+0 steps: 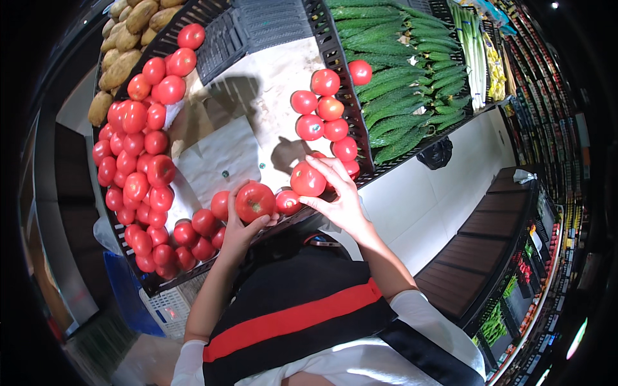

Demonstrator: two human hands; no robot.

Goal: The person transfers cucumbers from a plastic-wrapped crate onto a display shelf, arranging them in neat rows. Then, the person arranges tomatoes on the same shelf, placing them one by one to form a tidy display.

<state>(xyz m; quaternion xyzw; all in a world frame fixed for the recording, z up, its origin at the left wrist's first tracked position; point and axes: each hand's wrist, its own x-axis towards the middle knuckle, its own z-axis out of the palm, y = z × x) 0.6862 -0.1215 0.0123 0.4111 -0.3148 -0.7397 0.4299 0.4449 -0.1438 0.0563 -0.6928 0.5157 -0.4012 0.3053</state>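
My left hand (pixel 241 222) is curled around a large red tomato (pixel 255 201) at the near edge of the black plastic display bin. To its right, the thumb and fingers of my right hand (pixel 338 195) grip another tomato (pixel 308 179), held just above the ones below it. Between the two hands lies a smaller tomato (pixel 288 202). Many tomatoes (pixel 136 186) are heaped along the bin's left side and near corner. A short column of tomatoes (pixel 330 108) runs along the right wall. Light paper or board (pixel 222 159) shows at the bin's middle.
Potatoes (pixel 126 38) lie beyond the bin's left wall. Past the perforated right wall (pixel 355 116) are rows of cucumbers (pixel 391 96), with one tomato (pixel 360 72) on them, then leeks or green onions (pixel 470 58). A dark slatted shelf (pixel 483 231) stands at the right. A blue crate (pixel 126 294) is at the lower left.
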